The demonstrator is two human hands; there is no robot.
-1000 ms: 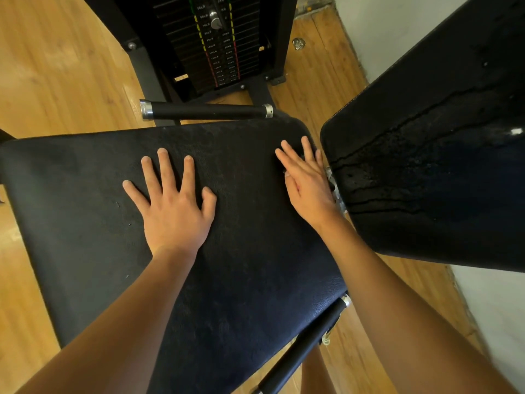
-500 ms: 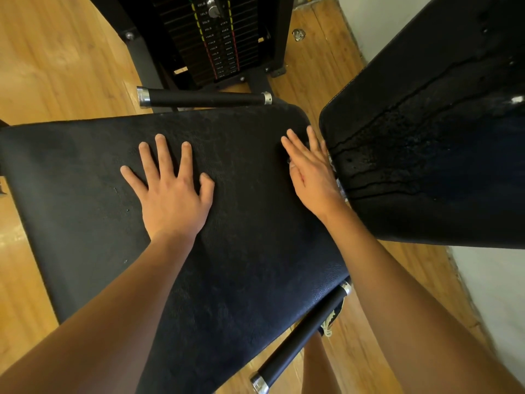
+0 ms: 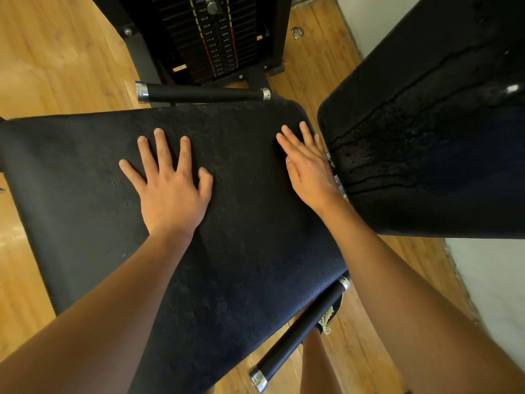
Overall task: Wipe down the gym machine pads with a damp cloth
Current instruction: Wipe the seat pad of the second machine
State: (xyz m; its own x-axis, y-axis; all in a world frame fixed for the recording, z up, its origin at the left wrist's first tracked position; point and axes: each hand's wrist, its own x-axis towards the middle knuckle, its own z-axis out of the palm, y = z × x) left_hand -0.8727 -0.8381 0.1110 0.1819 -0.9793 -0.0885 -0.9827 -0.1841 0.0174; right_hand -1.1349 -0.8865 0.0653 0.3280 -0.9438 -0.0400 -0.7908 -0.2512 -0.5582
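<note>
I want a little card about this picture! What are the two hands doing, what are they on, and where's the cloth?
Left hand: flat, fingers spread, resting on the wide black cushioned seat pad
Right hand: flat at the same pad's right edge, beside the tilted black back pad
Back pad: wet-looking streaks run down it
Cloth: none in view
Behind: black weight stack with numbered plates
Floor: light wooden boards

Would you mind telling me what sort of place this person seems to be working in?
Most likely a gym: a labelled weight stack with a selector pin stands ahead, the left hand and right hand lie flat on a padded seat, and a padded backrest rises beside it.
</note>
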